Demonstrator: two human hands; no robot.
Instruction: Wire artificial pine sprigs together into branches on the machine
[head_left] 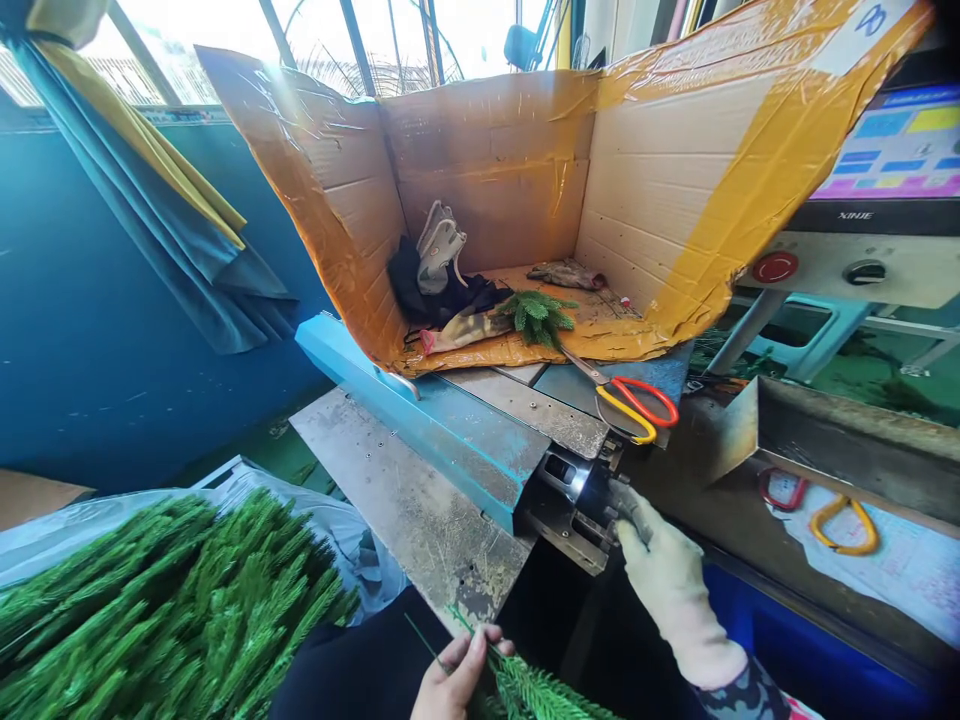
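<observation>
My left hand [461, 675], bare, pinches the thin stem end of a green artificial pine sprig [544, 692] at the bottom middle. On my right hand [660, 555] is a pale glove with darkened fingertips. Its fingers reach to the dark end of a round metal machine part [574, 480], and what they may hold cannot be made out. That part sticks out from under a blue metal cover [450, 425]. Many green sprigs [187, 600] lie heaped at the lower left.
An open cardboard box [487, 135] holding gloves and a small sprig stands behind the machine. Red-and-yellow scissors [637, 400] lie at its front. At right are a metal tray [847, 430], more handles [847, 525] and a control panel with a red button [775, 267].
</observation>
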